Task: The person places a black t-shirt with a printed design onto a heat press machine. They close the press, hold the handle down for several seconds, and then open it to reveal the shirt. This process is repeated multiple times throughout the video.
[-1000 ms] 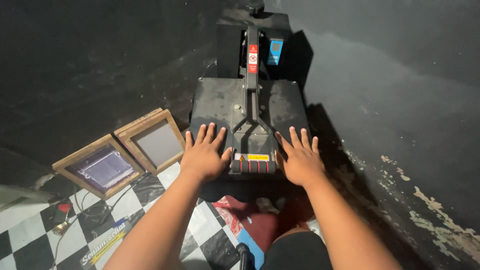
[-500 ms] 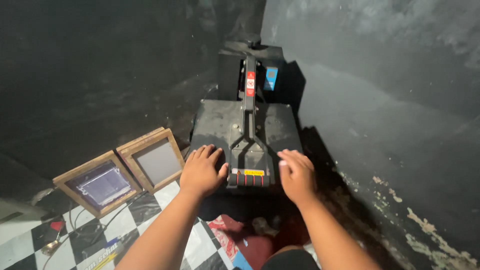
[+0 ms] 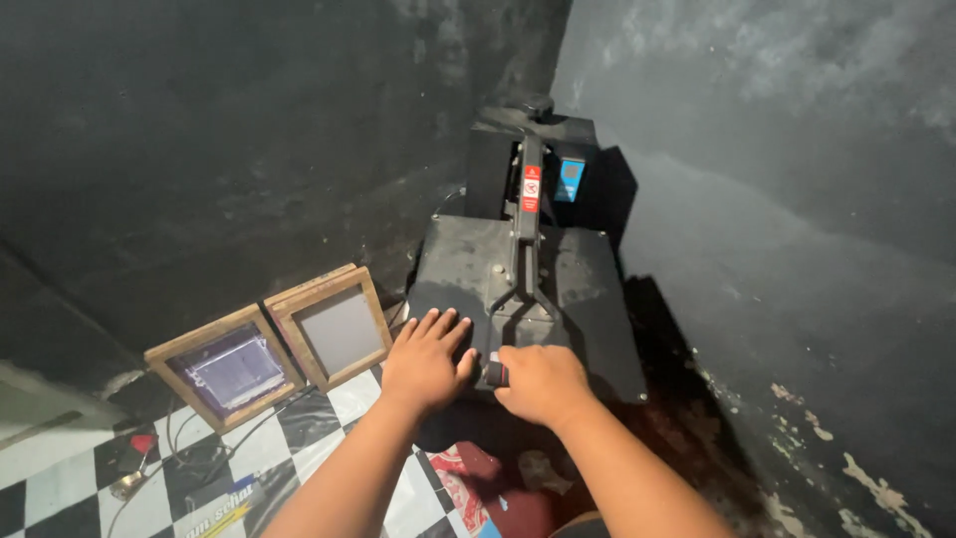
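Note:
A black heat press (image 3: 578, 289) stands against the dark wall, its flat top plate closed down. A lever arm (image 3: 525, 239) with a red-and-white sticker runs along the middle of the plate to a handle at the near edge. My right hand (image 3: 541, 383) is closed around that handle (image 3: 495, 374). My left hand (image 3: 426, 361) lies flat, fingers spread, on the plate's near left corner.
Two wooden screen frames (image 3: 276, 339) lean against the wall at the left. A black-and-white checkered floor (image 3: 60, 488) with cables and a small red thing lies below them. Red cloth (image 3: 478, 483) sits under the press. A blue control box (image 3: 570, 179) is at the back.
Both hands lay flat on the plate either side of the handle. Now my right hand has moved in and closed on the handle; my left hand stays flat.

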